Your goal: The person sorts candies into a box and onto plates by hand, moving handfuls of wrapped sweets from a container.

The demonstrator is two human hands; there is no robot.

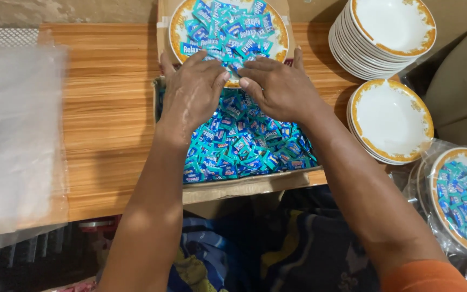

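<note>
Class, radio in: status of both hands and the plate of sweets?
Left hand and right hand open, fingertips on sweets at plate edge. Plate heaped, above box of sweets. Nothing blocking.

We cannot see the near rim of the candy-filled plate, since our left hand and right hand cover it; its far rim is cut off by the top edge. The wrapped plate at the right runs past the frame. The cardboard box hides part of the desk.

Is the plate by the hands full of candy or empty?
Full. The plate beyond the left hand and right hand holds a heap of blue-wrapped candies covering its middle.
</note>
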